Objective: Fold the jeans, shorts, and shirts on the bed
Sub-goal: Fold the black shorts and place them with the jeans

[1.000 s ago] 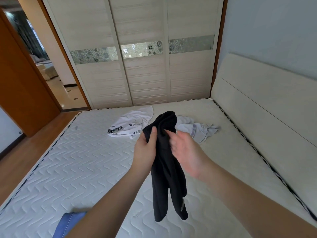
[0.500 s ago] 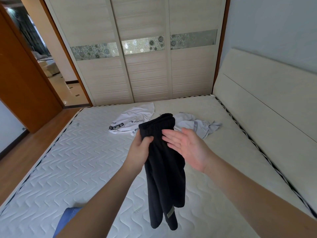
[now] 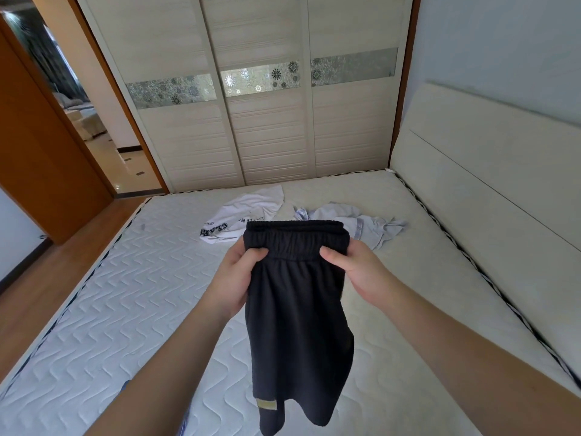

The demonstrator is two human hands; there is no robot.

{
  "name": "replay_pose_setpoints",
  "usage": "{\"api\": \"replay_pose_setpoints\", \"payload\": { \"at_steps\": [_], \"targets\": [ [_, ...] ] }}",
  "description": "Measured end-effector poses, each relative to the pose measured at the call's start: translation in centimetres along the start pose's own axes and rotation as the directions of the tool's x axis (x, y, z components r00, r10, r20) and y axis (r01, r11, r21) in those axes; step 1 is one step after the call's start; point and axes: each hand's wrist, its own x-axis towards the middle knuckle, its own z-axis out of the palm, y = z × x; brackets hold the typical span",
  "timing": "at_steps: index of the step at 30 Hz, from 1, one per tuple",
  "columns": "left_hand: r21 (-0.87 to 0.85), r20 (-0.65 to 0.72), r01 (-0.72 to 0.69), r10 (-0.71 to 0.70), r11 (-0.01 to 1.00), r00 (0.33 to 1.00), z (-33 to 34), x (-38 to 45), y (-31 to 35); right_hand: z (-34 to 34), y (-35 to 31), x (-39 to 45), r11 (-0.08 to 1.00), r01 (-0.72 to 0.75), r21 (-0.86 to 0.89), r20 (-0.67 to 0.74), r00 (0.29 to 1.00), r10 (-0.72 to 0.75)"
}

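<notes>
A bare quilted mattress (image 3: pixel 103 309) with a wavy stitched pattern and a braided dark-and-white edge spreads under and beyond both hands. Past the hands stands a pale wardrobe (image 3: pixel 261 121) with three sliding doors, ribbed panels and a band of flowered frosted glass. A padded cream headboard (image 3: pixel 490 196) runs along the right hand's side; an orange-brown door (image 3: pixel 41 165) and wood floor (image 3: pixel 47 287) lie off to the left hand's side.

The black shorts (image 3: pixel 298 316) hang between the hands, raised above the mattress. The left hand (image 3: pixel 234 278) grips one end of the gathered elastic waistband, thumb on the near face; the right hand (image 3: pixel 358 269) pinches the other end the same way. The waistband is stretched level between them, and the soft matte legs droop down towards the camera, a small tan tab near one hem.

Just beyond the hands, a crumpled white shirt (image 3: pixel 248 215) with dark lettering lies on the mattress. A rumpled pale blue shirt (image 3: pixel 361 225) lies beside it, beyond the right hand.
</notes>
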Motion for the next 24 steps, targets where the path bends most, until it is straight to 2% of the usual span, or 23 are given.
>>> {"api": "replay_pose_setpoints", "payload": {
  "at_steps": [2,4,7,11,14,16,19,24],
  "targets": [
    [0.151,0.004,-0.045,0.045,0.988,0.999,-1.4,-0.1,0.3,0.1,-1.0,0.0,0.995,0.030,-0.092,-0.039,0.999,-0.033],
    [0.313,0.090,-0.092,0.067,0.945,0.994,-3.0,-0.3,0.8,0.3,-1.7,-0.1,0.978,0.057,-0.199,-0.067,0.995,-0.072],
    [0.503,0.233,-0.094,-0.030,0.859,0.972,-5.2,-0.3,2.2,0.9,-2.2,-0.3,0.943,0.062,-0.326,-0.103,0.990,-0.101],
    [0.816,0.333,-0.192,-0.171,0.545,0.927,-6.4,0.2,3.4,2.3,-2.3,-0.5,0.922,0.069,-0.381,-0.096,0.989,-0.114],
    [0.874,0.374,-0.290,-0.158,0.390,0.914,-5.7,0.7,3.4,3.4,-2.4,-0.5,0.904,0.059,-0.423,-0.103,0.988,-0.112],
    [0.891,0.371,-0.319,-0.112,0.324,0.922,-4.7,1.1,2.8,4.3,-2.5,-0.6,0.889,0.051,-0.455,-0.088,0.991,-0.102],
    [0.883,0.366,-0.337,-0.031,0.325,0.930,-3.1,1.5,1.8,5.3,-2.8,-0.9,0.873,0.053,-0.484,-0.064,0.993,-0.096],
    [0.818,0.407,-0.408,0.093,0.406,0.908,-2.3,2.6,0.5,5.3,-3.0,-1.5,0.871,0.022,-0.490,-0.062,0.996,-0.061]
  ]
}}
